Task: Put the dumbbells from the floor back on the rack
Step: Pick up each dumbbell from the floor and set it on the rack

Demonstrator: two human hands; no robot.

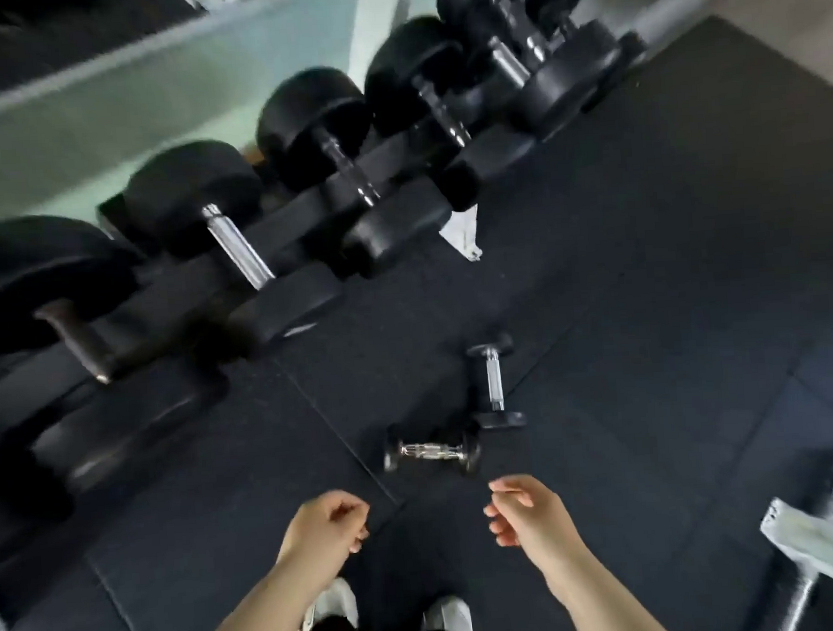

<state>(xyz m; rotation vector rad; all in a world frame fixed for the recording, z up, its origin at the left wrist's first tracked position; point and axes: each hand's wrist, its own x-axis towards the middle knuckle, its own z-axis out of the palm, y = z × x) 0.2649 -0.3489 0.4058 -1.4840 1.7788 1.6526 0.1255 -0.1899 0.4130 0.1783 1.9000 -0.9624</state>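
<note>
Two small black dumbbells with chrome handles lie on the dark rubber floor in front of me. The nearer dumbbell [430, 453] lies crosswise; the farther dumbbell [493, 381] points away from me, its near end close to the first. My left hand [327, 523] hangs below and left of them, fingers loosely curled, holding nothing. My right hand [521, 509] hovers just below the nearer dumbbell, fingers loosely bent and apart, empty. The dumbbell rack [236, 267] runs diagonally from lower left to upper right, loaded with several large black dumbbells.
A pale wall [100, 115] stands behind the rack. A white rack foot [463, 237] touches the floor past the small dumbbells. A white and grey bench frame [819, 549] sits at the lower right. My white shoes [448, 620] stand below my hands.
</note>
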